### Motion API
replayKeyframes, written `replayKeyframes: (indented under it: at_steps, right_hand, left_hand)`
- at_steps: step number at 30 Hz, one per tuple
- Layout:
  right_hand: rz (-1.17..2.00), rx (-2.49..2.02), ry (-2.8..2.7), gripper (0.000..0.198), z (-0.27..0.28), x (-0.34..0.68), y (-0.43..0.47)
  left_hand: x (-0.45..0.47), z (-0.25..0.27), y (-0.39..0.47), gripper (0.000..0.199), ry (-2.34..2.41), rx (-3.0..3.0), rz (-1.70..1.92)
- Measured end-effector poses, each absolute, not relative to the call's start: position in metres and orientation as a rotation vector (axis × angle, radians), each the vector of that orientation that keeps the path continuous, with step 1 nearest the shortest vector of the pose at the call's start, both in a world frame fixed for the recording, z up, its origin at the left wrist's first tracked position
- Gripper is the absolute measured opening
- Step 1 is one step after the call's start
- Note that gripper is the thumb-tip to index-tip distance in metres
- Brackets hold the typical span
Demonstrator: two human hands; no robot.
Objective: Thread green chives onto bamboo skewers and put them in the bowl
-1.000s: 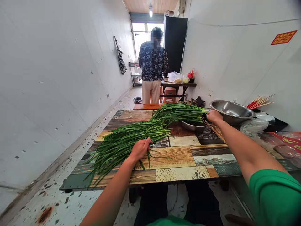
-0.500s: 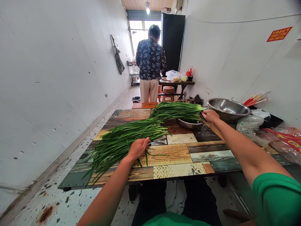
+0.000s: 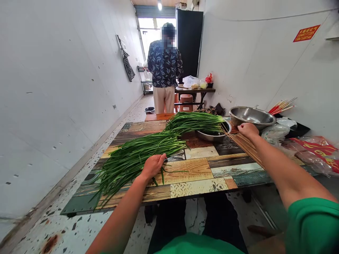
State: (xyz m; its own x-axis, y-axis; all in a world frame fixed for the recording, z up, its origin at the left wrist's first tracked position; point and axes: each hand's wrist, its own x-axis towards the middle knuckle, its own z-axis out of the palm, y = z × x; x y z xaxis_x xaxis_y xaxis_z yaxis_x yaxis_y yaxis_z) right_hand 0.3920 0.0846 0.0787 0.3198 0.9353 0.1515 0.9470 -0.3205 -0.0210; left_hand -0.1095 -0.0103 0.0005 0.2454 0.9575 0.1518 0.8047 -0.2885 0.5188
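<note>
Two bunches of long green Chinese chives [image 3: 137, 155] lie on the wood-patterned table [image 3: 196, 164]. The far bunch [image 3: 194, 121] has its pale stem ends over a steel bowl [image 3: 213, 137]. My left hand [image 3: 154, 165] is closed at the near edge of the closer bunch, with a few leaves sticking out beneath it. What its fingers hold is hidden. My right hand [image 3: 248, 130] is a fist above thin wooden skewers [image 3: 245, 146], right of the far bunch's stems. Whether anything is in that fist does not show.
A large steel basin [image 3: 253, 116] stands at the back right. Beside it are clear plastic bags [image 3: 275, 134], a red package [image 3: 315, 148] and red-ended sticks [image 3: 282, 106]. A person [image 3: 164, 70] stands beyond the table, back turned, at another table [image 3: 196, 90].
My right hand has moved right, away from the far bunch's stem ends, and more of the skewers and bowl shows. The left hand stays by the near bunch. The view has shifted slightly.
</note>
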Motion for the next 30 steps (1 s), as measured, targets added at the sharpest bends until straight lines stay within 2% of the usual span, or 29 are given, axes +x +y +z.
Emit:
replayKeyframes:
  at_steps: [4, 11, 20, 25, 28, 30]
  right_hand:
    - [-0.028, -2.665, -1.775, 0.031, 0.052, 0.413, 0.044]
    - [-0.091, -2.683, -1.874, 0.031, 0.026, 0.402, 0.016]
    - [-0.117, -2.666, -1.714, 0.031, 0.036, 0.402, 0.025]
    - [-0.255, -2.591, -1.498, 0.05, 0.056, 0.409, 0.023]
    - [-0.413, -2.286, -1.377, 0.063, 0.075, 0.426, 0.024]
    - [-0.363, -2.205, -1.54, 0.073, 0.09, 0.433, 0.023]
  left_hand:
    - [-0.109, -0.002, -0.01, 0.061, 1.628, 2.271, 0.605]
    - [-0.109, -0.004, -0.011, 0.057, 1.629, 2.322, 0.627]
    - [-0.108, -0.005, -0.012, 0.053, 1.649, 2.292, 0.676]
    - [-0.106, -0.004, -0.013, 0.052, 1.663, 2.333, 0.639]
    - [-0.105, -0.005, -0.014, 0.047, 1.659, 2.383, 0.628]
    - [-0.106, -0.005, -0.014, 0.039, 1.646, 2.411, 0.624]
